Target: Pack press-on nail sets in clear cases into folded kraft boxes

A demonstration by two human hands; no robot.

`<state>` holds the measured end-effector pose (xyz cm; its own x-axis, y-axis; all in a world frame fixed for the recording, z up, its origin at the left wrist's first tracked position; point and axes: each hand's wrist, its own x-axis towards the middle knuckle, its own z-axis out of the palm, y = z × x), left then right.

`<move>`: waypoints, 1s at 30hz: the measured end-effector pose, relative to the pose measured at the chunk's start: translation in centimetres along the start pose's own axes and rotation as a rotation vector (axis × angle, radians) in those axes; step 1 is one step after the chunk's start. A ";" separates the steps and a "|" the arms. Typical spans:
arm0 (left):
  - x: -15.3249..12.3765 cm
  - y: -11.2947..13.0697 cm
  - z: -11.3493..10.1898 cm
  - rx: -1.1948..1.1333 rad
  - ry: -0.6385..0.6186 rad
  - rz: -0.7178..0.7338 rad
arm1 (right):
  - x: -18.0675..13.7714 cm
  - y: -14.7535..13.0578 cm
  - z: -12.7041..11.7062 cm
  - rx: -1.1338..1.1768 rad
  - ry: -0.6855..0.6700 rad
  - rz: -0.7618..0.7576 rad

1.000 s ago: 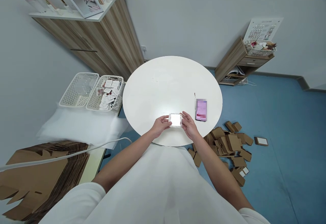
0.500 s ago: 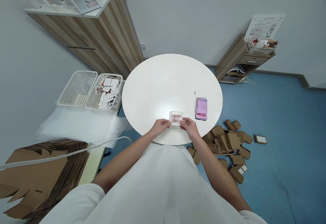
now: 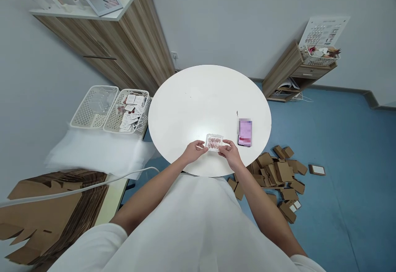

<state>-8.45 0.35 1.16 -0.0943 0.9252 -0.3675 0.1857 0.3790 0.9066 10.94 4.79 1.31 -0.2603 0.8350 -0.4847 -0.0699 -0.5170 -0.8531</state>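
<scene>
A small clear plastic case (image 3: 214, 142) with two rows of pinkish press-on nails is between my two hands, at or just above the near part of the white round table. My left hand (image 3: 194, 150) grips its left edge, the thumb at the lower left corner and the forefinger a little raised. At the opposite edge, my right hand (image 3: 230, 152) has its thumb on the lower right corner, with the fingers curled behind. A phone (image 3: 245, 132) with a blurred pink-purple screen lies on the table to the right of the case.
The round table (image 3: 198, 94) is in front of me. To the left are two white baskets, one holding cards (image 3: 131, 113), a white foam sheet (image 3: 99, 150) and stacked flat cardboard (image 3: 58, 210). Small brown boxes (image 3: 278, 173) lie heaped on the blue floor at right.
Fingers of both hands have loosened and spread slightly at the case's sides. The case has hardly moved, and its nails show a little more clearly.
</scene>
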 end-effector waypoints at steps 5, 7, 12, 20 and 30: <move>0.2 1.1 -1.7 0.366 -0.053 0.216 | -0.3 0.1 -0.2 -0.032 -0.059 0.004; 0.5 1.4 -2.0 0.483 -0.120 0.231 | -0.3 0.3 0.0 -0.055 -0.104 0.001; 1.0 1.4 -2.5 0.559 -0.179 0.269 | 0.1 0.2 0.3 -0.223 -0.219 -0.078; 1.0 0.2 -5.3 0.592 -0.159 0.289 | 2.1 -1.1 1.7 -0.976 -0.427 -0.330; 1.5 -3.6 -12.5 0.393 0.009 0.210 | 6.6 0.0 11.4 -1.024 -0.410 -0.353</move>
<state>-21.51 0.09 -0.08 -0.0230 0.9834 -0.1801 0.5589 0.1620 0.8132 -1.78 8.15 0.30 -0.6876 0.6818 -0.2496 0.5630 0.2836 -0.7763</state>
